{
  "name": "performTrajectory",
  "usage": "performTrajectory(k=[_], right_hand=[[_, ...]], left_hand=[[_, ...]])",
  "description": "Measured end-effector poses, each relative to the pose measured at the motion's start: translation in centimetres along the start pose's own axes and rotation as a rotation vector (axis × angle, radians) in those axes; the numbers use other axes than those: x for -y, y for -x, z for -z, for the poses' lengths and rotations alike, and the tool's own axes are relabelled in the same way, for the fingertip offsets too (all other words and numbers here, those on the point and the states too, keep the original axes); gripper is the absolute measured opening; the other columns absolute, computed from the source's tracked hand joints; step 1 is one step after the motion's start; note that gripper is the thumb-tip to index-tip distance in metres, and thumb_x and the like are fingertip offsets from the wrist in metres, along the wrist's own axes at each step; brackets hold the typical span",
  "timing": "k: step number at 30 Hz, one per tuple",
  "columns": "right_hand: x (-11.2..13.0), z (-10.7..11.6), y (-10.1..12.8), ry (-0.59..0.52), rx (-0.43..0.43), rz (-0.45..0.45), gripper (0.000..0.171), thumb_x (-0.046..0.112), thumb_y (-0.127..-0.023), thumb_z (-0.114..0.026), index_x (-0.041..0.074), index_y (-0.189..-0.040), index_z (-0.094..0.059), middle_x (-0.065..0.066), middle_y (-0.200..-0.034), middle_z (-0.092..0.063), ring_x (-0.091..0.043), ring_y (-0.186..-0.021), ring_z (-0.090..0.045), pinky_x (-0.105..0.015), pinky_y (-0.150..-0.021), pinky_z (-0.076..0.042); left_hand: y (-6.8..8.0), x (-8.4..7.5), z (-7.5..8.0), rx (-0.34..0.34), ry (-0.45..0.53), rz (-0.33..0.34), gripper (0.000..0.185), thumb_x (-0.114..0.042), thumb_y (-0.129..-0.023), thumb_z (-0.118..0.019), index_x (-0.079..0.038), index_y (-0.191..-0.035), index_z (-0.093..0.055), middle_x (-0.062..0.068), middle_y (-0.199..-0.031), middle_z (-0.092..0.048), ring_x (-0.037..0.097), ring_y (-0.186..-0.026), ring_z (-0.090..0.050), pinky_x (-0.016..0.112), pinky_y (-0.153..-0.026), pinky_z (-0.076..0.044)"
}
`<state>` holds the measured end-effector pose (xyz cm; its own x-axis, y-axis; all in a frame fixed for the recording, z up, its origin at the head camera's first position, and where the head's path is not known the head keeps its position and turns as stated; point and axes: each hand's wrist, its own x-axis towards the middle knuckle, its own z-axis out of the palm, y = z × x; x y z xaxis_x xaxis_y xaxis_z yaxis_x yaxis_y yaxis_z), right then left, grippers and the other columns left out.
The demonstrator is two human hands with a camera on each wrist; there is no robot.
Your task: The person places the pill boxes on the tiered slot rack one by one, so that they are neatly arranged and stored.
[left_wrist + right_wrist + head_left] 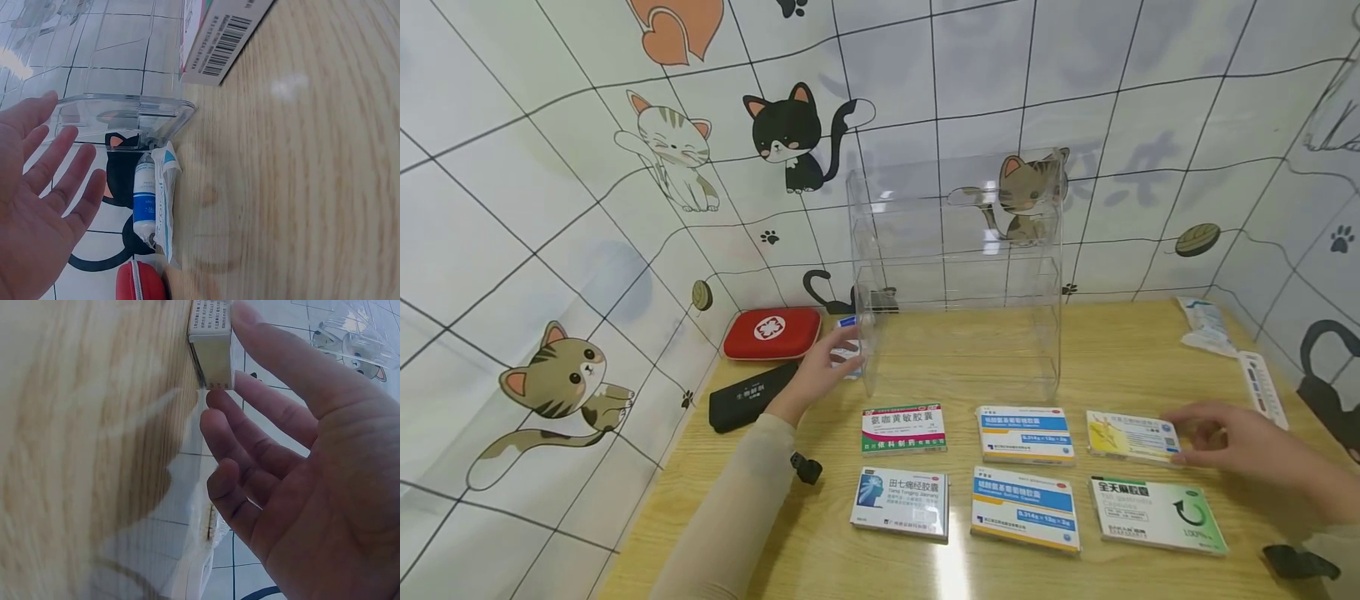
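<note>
A clear acrylic shelf rack (955,275) stands on the wooden table (1150,342). My left hand (842,350) reaches to its lower left corner, open with the fingers spread (50,187), holding nothing. A blue-and-white tube and packet (155,200) lie just beyond it against the wall. My right hand (1206,437) is at the right end of a yellow medicine box (1131,436). Its thumb and a straight fingertip (215,400) touch the box end (211,350). Five more medicine boxes lie in two rows, among them a green-and-red one (903,428).
A red first-aid pouch (772,332) and a black case (752,396) lie at the left by the cat-patterned wall. A sealed white packet (1206,327) and a thermometer strip (1262,387) lie at the right edge. Walls close in on three sides.
</note>
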<state>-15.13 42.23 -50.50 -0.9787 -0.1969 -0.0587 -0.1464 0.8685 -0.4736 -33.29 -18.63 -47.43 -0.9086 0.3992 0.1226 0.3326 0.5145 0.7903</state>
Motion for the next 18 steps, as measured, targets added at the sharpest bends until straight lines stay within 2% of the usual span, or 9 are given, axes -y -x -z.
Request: performTrajectory(k=[4, 8, 11, 14, 18], right_hand=[[0.4, 0.2, -0.1, 0.005, 0.0, -0.028, 0.072, 0.051, -0.076, -0.088, 0.007, -0.128, -0.066, -0.014, -0.116, -0.07, -0.005, -0.09, -0.059, -0.023, -0.067, -0.047], [0.7, 0.2, -0.1, -0.031, -0.043, -0.075, 0.067, 0.043, -0.076, -0.09, 0.005, -0.125, -0.064, -0.014, -0.11, -0.073, -0.012, -0.088, -0.066, -0.022, -0.066, -0.052], [0.9, 0.2, -0.1, -0.067, -0.129, -0.093, 0.05, 0.033, -0.082, -0.088, 0.006, -0.119, -0.067, -0.012, -0.104, -0.074, 0.002, -0.08, -0.063, -0.019, -0.063, -0.052], [1.2, 0.5, 0.0, -0.086, -0.21, -0.078, 0.033, 0.027, -0.09, -0.081, 0.008, -0.115, -0.07, -0.016, -0.105, -0.075, 0.014, -0.077, -0.057, -0.017, -0.061, -0.052], [2.0, 1.6, -0.5, -0.079, -0.298, -0.048, 0.024, 0.026, -0.097, -0.074, 0.011, -0.114, -0.072, -0.023, -0.109, -0.074, 0.021, -0.076, -0.054, -0.019, -0.059, -0.052]], left_hand=[[0.0, 0.0, 0.0, 0.002, 0.012, 0.009, 0.058, -0.025, -0.098, -0.072, -0.016, -0.151, -0.049, 0.002, -0.143, -0.06, 0.025, -0.126, -0.061, 0.05, -0.108, -0.052], [0.1, 0.1, 0.0, -0.003, 0.018, 0.013, 0.056, -0.027, -0.098, -0.073, -0.02, -0.149, -0.05, 0.0, -0.142, -0.06, 0.024, -0.124, -0.063, 0.049, -0.107, -0.053], [0.2, 0.1, -0.1, -0.002, 0.018, 0.008, 0.055, -0.026, -0.098, -0.072, -0.024, -0.148, -0.05, 0.0, -0.143, -0.06, 0.023, -0.123, -0.063, 0.049, -0.107, -0.053], [0.2, -0.1, -0.1, 0.006, 0.017, 0.005, 0.055, -0.025, -0.099, -0.072, -0.026, -0.149, -0.049, 0.001, -0.144, -0.059, 0.024, -0.124, -0.063, 0.049, -0.107, -0.053], [0.2, -0.1, -0.1, 0.006, 0.016, 0.003, 0.056, -0.022, -0.099, -0.071, -0.026, -0.15, -0.048, 0.005, -0.147, -0.057, 0.029, -0.127, -0.061, 0.05, -0.108, -0.052]])
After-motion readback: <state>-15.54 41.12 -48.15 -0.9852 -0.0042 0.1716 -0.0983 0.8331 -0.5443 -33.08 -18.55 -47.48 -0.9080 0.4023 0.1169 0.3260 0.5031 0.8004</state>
